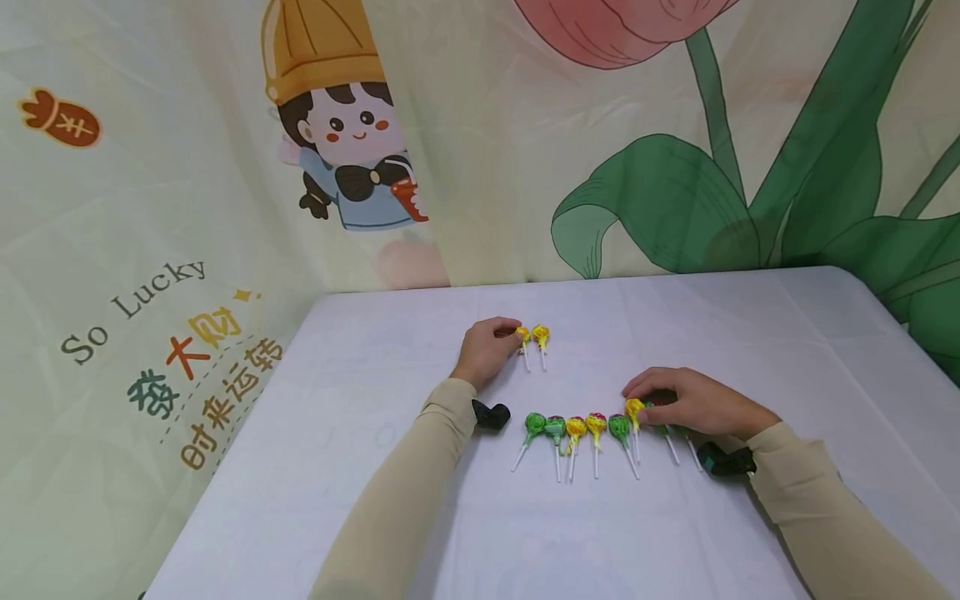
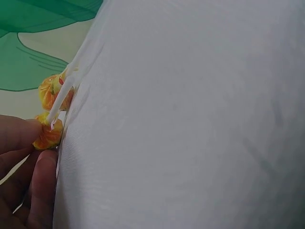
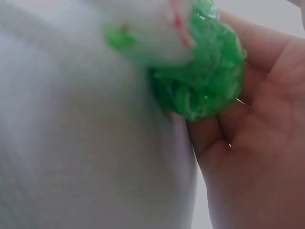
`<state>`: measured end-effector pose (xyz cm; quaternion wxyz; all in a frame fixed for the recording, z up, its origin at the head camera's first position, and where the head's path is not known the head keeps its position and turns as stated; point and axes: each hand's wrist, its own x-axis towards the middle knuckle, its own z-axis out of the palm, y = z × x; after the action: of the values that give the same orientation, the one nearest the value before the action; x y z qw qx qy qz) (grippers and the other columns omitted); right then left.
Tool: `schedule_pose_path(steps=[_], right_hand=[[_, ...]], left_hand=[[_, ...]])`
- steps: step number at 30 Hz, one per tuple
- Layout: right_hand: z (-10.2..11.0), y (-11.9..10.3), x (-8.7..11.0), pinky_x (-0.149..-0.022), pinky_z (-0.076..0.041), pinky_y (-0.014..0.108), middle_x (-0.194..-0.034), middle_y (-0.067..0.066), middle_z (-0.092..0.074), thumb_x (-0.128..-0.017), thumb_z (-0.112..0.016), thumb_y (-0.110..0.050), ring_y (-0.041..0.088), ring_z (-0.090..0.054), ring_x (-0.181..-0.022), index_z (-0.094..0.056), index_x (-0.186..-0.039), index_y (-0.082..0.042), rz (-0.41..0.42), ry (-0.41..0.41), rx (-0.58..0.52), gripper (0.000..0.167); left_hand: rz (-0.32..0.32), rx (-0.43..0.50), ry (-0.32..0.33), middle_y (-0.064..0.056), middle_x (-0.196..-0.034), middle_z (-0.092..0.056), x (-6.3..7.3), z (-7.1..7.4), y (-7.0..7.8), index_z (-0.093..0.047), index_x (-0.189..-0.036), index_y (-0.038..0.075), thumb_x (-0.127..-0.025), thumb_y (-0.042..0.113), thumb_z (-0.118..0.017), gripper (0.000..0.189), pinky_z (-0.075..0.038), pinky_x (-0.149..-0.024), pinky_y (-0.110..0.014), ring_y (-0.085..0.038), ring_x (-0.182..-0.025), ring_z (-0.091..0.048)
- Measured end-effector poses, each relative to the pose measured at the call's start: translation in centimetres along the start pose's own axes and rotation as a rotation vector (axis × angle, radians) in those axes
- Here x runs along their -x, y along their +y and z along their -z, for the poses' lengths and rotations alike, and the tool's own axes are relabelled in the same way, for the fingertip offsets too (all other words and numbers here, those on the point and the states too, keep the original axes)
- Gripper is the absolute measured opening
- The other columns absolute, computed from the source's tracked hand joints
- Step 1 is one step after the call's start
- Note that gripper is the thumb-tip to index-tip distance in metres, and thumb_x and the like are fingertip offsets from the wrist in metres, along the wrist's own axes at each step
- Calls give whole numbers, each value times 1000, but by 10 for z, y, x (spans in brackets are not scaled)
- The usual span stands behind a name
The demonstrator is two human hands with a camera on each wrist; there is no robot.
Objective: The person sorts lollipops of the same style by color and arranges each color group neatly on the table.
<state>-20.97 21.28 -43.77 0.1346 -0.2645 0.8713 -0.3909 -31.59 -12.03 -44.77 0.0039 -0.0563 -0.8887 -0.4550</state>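
Note:
Toward the far side of the table, my left hand pinches the head of a yellow lollipop between thumb and fingers. A second yellow lollipop lies right beside it, sticks toward me. My right hand reaches over the right end of a lollipop row, its thumb and fingers at the head of a yellow lollipop. Just left of that one lies a green lollipop. Under the right palm, more lollipops are mostly hidden, their sticks poking out. A green lollipop head looms close in the right wrist view.
The row continues leftward with a yellow lollipop, another yellow one and two green ones, the outermost green lollipop angled. A white cloth covers the table. Behind it hangs a printed curtain.

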Motion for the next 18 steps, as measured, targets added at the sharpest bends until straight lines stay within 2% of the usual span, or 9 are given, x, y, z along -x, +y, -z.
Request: schedule_pose_path(steps=[18], right_hand=[[1, 1, 1, -97, -45, 45, -123, -1, -64, -95, -70, -28, 24, -55, -116, -70, -121, -18, -30, 11, -35, 27]], left_hand=[[8, -12, 11, 2, -109, -70, 2, -1, 3, -72, -124, 15, -96, 24, -68, 30, -52, -87, -35, -17, -103, -62]])
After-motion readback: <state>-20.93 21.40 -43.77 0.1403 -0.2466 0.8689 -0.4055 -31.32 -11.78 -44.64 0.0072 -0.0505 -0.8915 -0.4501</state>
